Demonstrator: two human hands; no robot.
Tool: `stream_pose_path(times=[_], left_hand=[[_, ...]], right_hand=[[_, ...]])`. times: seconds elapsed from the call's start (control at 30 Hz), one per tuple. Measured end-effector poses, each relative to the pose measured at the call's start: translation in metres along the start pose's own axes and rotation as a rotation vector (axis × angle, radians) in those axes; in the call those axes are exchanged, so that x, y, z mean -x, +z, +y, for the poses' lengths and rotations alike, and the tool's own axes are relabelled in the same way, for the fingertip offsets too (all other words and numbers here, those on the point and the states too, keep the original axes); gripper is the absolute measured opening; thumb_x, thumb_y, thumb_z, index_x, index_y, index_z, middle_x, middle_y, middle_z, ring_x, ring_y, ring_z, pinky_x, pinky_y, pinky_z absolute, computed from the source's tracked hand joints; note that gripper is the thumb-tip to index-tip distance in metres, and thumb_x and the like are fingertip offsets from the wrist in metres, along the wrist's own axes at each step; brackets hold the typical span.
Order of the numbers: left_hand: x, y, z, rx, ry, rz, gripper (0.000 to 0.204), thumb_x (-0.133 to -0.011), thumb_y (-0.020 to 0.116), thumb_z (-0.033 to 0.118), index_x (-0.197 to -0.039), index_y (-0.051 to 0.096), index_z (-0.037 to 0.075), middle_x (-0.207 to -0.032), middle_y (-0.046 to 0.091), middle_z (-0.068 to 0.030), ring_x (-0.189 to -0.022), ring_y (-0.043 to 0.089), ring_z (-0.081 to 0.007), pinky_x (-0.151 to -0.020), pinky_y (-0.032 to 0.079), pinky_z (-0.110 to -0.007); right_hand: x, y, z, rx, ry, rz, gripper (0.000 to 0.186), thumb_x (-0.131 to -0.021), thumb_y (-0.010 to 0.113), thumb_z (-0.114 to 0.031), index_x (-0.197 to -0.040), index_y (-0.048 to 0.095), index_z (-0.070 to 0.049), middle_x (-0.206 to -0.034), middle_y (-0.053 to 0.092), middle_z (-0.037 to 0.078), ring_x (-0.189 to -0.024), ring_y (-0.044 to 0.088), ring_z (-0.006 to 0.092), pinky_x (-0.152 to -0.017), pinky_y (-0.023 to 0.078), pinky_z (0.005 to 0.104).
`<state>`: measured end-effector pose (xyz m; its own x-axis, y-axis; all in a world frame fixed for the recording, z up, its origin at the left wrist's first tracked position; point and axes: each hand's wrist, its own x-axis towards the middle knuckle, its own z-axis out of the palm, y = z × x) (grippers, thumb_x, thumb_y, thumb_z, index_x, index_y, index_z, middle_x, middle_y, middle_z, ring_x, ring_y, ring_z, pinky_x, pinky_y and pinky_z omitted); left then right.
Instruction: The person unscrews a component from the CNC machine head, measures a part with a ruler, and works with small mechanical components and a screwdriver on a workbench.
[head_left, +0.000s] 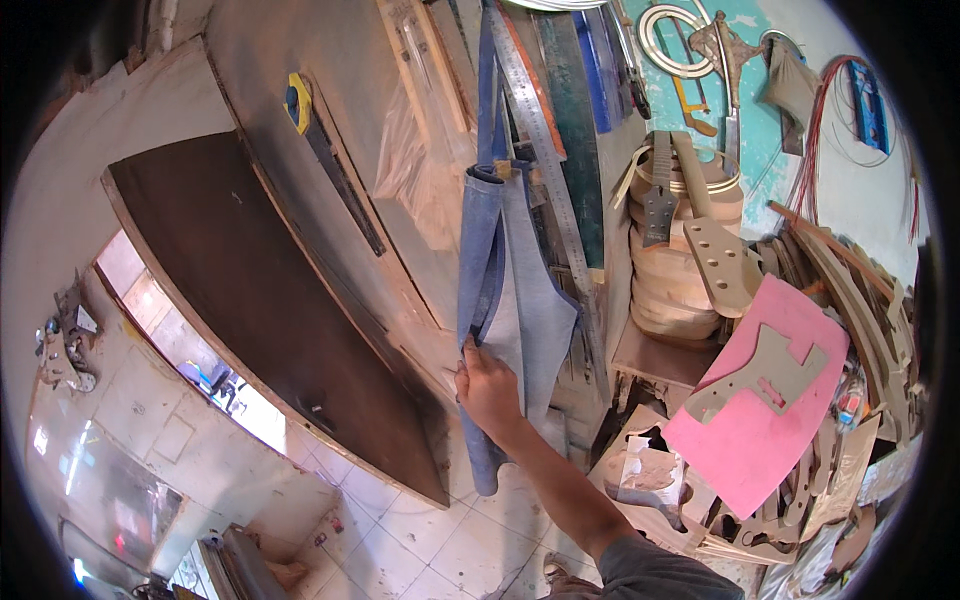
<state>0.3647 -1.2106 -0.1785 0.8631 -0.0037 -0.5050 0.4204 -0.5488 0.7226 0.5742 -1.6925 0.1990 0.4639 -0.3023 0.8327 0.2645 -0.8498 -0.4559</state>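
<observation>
A folded blue denim garment, apparently an apron point(540, 310), hangs by a long blue strap point(487, 90) against the wall in front of me. My right hand point(487, 388) reaches up from the lower right and is closed on the apron's left edge, partway down. The fingers pinch the cloth there, and its lower end hangs below the hand. My left hand does not show.
Long metal rulers point(530, 90) hang behind the apron. A yellow-handled saw point(299, 103) hangs to the left, beside an open dark brown door point(270, 290). At right are guitar necks point(715, 265), stacked wooden bodies point(672, 290) and a pink sheet point(725, 430) bearing a flat template point(745, 385).
</observation>
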Motion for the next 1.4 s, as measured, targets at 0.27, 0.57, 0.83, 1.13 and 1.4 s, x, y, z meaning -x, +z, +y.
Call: stream_pose_path(times=[0.27,0.57,0.83,1.13,1.4], left_hand=[[0.014,0.044,-0.035,0.007,-0.103,-0.027,0.042,-0.099,0.066,0.039,-0.126,0.072,0.007,-0.115,0.075,-0.0101,-0.108,0.07,-0.0225,-0.09,0.056,-0.039],[0.166,0.118,-0.186,-0.391,-0.085,0.073,0.046,-0.101,0.049,0.047,-0.115,0.078,0.015,-0.12,0.075,-0.0132,-0.114,0.069,-0.0321,-0.102,0.051,-0.047],[0.35,0.194,-0.188,0.345,-0.456,0.634,0.037,-0.084,0.067,0.03,-0.114,0.079,0.013,-0.113,0.076,-0.0174,-0.108,0.071,-0.0384,-0.095,0.056,-0.048],[0.605,0.433,-0.32,0.35,-1.27,0.691,0.034,-0.084,0.063,0.028,-0.107,0.081,0.01,-0.115,0.076,-0.0184,-0.103,0.072,-0.0386,-0.093,0.057,-0.047],[0.707,0.47,-0.294,1.107,-1.421,1.277,0.035,-0.083,0.065,0.028,-0.108,0.081,0.01,-0.113,0.076,-0.0201,-0.109,0.072,-0.0365,-0.097,0.056,-0.045]], right_hand=[[0.002,-0.012,0.02,-0.034,0.047,0.084,0.045,-0.088,0.066,-0.01,-0.131,0.063,0.005,-0.092,0.07,0.022,-0.076,0.068,0.0429,-0.071,0.056,0.0499],[0.075,-0.027,0.143,0.029,0.115,0.024,0.026,-0.1,0.06,-0.015,-0.119,0.07,0.001,-0.116,0.07,0.019,-0.105,0.066,0.0362,-0.096,0.052,0.0454],[0.239,0.012,0.015,-0.496,-0.237,-0.38,0.04,-0.099,0.07,-0.025,-0.123,0.063,0.005,-0.117,0.067,0.024,-0.103,0.066,0.0352,-0.089,0.054,0.0492],[0.565,-0.062,-0.219,-0.606,-0.651,-1.732,0.036,-0.096,0.073,-0.021,-0.119,0.064,0.005,-0.112,0.068,0.023,-0.097,0.068,0.0335,-0.082,0.055,0.048],[0.667,-0.043,-0.338,-0.223,-0.749,-2.081,0.034,-0.093,0.076,-0.018,-0.116,0.065,0.004,-0.107,0.068,0.023,-0.092,0.069,0.0319,-0.076,0.056,0.047]])
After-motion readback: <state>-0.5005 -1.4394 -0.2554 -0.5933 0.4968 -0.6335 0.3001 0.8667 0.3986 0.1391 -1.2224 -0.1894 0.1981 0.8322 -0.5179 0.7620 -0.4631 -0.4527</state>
